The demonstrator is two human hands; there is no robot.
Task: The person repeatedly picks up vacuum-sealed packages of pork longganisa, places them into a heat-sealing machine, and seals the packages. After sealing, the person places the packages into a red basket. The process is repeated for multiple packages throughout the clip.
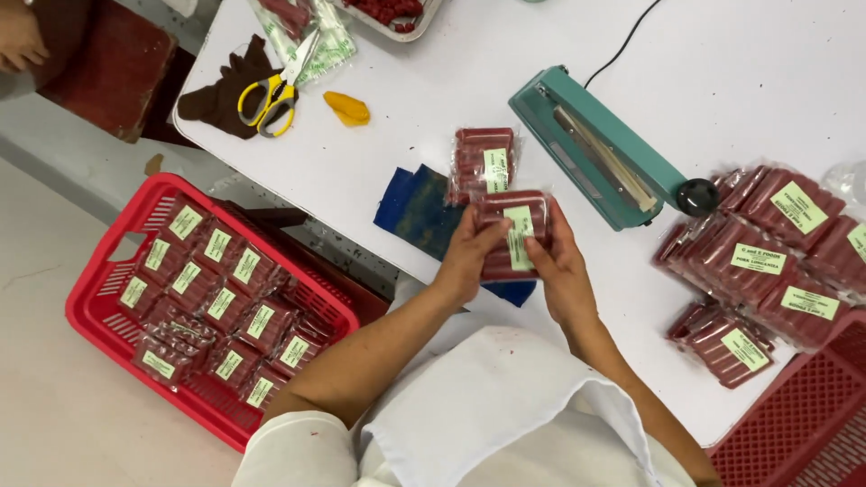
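White apron (487, 397) nearest. Left hand (467, 257) and right hand (561, 271) both grasp a sausage pack (514, 233) above the white table (406, 162). Teal sealer (600, 153) behind; red basket (117, 298) on pale floor (54, 406).

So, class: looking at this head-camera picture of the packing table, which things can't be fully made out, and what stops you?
- Held sausage packet, head view: its side edges are covered by the left hand and right hand.
- Tray: cut off by the top edge.
- Plastic crate: cut off by the right and bottom edges.
- Packets in the red basket: label print too small.
- Heat sealer: its cable leaves the frame.
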